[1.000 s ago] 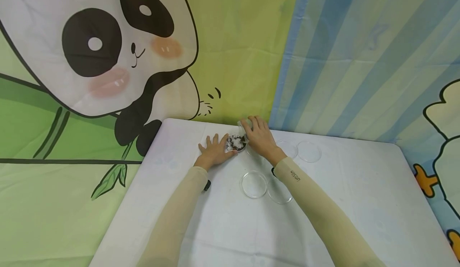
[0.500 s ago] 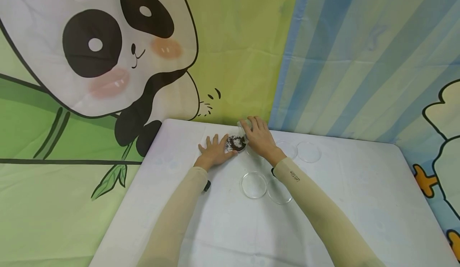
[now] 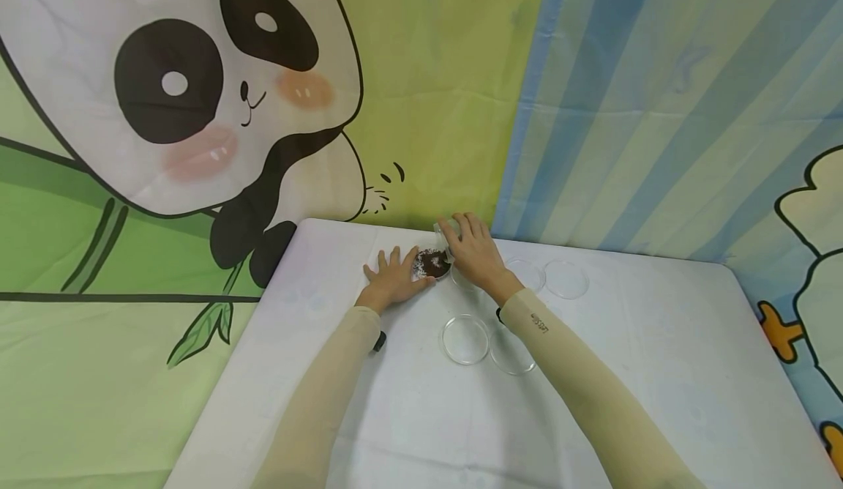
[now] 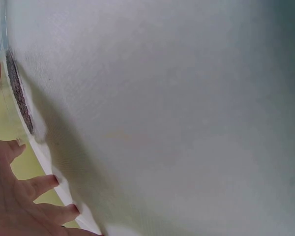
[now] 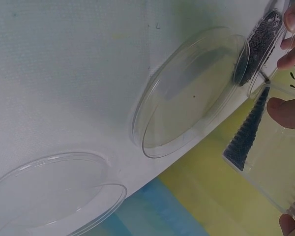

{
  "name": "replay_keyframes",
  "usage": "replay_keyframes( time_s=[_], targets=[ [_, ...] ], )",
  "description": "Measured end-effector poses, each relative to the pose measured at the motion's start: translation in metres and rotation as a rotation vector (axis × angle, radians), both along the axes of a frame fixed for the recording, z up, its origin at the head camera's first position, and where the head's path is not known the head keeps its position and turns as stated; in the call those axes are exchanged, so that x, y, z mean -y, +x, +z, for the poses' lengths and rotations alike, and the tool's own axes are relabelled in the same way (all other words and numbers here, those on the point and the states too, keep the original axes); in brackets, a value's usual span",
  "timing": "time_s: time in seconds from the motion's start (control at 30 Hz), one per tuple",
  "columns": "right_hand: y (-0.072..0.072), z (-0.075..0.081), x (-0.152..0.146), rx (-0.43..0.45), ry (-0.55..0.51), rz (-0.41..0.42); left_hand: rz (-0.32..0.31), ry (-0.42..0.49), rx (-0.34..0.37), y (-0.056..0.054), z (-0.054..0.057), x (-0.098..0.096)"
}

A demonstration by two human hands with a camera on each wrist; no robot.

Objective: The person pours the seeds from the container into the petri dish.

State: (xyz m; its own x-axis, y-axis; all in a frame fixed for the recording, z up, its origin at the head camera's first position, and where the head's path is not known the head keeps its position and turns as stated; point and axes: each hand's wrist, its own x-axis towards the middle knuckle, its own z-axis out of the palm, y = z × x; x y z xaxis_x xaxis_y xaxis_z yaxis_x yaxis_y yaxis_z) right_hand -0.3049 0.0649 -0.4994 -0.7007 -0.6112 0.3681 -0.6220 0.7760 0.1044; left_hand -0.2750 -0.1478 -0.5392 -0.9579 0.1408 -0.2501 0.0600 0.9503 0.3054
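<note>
My right hand point(image 3: 477, 255) grips a clear plastic box point(image 5: 270, 157), tilted at the rim of a clear petri dish point(image 3: 443, 276) near the table's back edge. Dark grains point(image 5: 248, 132) lie in the box's lower corner in the right wrist view. Inside the dish, dark grains point(image 3: 435, 263) cover most of the surface, with white bits showing mainly at the left. My left hand point(image 3: 393, 282) lies spread on the dish's left, its thumb and index finger touching either side. In the left wrist view, the dark layer point(image 4: 19, 93) shows through the dish wall.
Two clear round dishes point(image 3: 465, 340) lie nearer the front, one partly behind my right forearm. Further clear dishes point(image 3: 566, 280) sit right of my right hand, partly hidden by it. A printed panda cloth point(image 3: 421, 108) hangs behind the white table point(image 3: 658, 372).
Dark grains have spread over the white bits in the petri dish, which looked mostly white at first. Both hands have stayed nearly still.
</note>
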Motion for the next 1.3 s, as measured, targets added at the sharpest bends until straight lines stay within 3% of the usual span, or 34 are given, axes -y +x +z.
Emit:
replay_keyframes(
  time_s=[0.47, 0.6, 0.77, 1.0, 1.13, 1.3],
  targets=[
    [0.002, 0.0, -0.001, -0.018, 0.019, -0.003, -0.003, -0.005, 0.004, 0.002, 0.001, -0.002],
    [0.002, 0.0, 0.0, 0.015, 0.001, -0.018, -0.004, -0.003, 0.002, 0.002, 0.0, -0.002],
    [0.002, -0.003, -0.001, 0.163, -0.132, -0.091, -0.006, -0.006, 0.001, 0.002, 0.0, -0.002],
    [0.001, -0.007, -0.004, 0.344, -0.397, -0.185, -0.004, -0.017, -0.003, 0.003, 0.002, -0.003],
    [0.002, -0.008, -0.006, 0.463, -0.598, -0.217, -0.005, -0.008, -0.006, 0.003, 0.003, -0.003],
    [0.006, -0.007, -0.012, 0.551, -0.757, -0.22, -0.001, 0.012, -0.002, 0.003, 0.003, -0.001]
  ],
)
